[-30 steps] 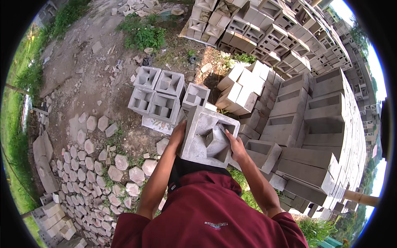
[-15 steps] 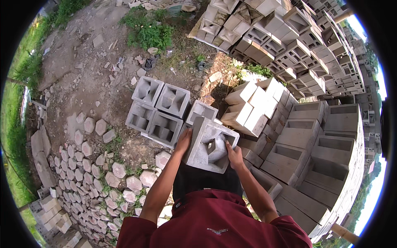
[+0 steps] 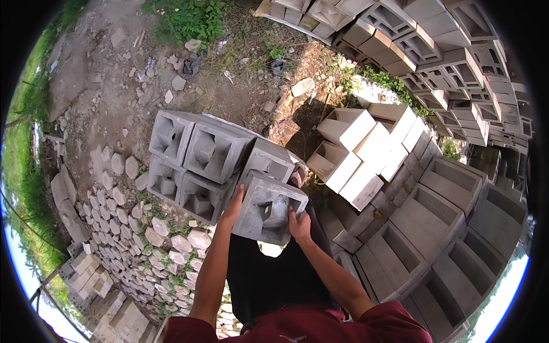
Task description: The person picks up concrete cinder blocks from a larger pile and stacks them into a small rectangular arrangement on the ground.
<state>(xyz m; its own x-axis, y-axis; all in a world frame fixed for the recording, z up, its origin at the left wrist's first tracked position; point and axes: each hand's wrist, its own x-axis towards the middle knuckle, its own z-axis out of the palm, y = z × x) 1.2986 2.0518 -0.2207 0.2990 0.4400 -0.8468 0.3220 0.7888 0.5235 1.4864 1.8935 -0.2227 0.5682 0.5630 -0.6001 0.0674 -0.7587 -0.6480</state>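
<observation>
Between both hands I hold a grey concrete vent block (image 3: 250, 214), a square piece with a sculpted hollow and a small hole in its middle. My left hand (image 3: 233, 203) presses its left side. Gripping the right edge, my right hand (image 3: 299, 226) has its thumb near the hollow. Just beyond the held block, a small stack of similar grey blocks (image 3: 217, 150) stands on the ground. One block of that stack (image 3: 267, 160) sits directly behind the held one, partly covered by it; whether the two touch I cannot tell.
Pale rectangular blocks (image 3: 349, 166) are piled to the right, beside rows of hollow blocks (image 3: 426, 214). A tall stack of patterned blocks (image 3: 394, 34) rises at the far right. Hexagonal pavers (image 3: 180, 243) cover the ground at left. Green weeds (image 3: 191, 20) grow at the back.
The held block has moved forward and lower, left toward the stack, with both hands still on it. My view has shifted, and the stack appears larger.
</observation>
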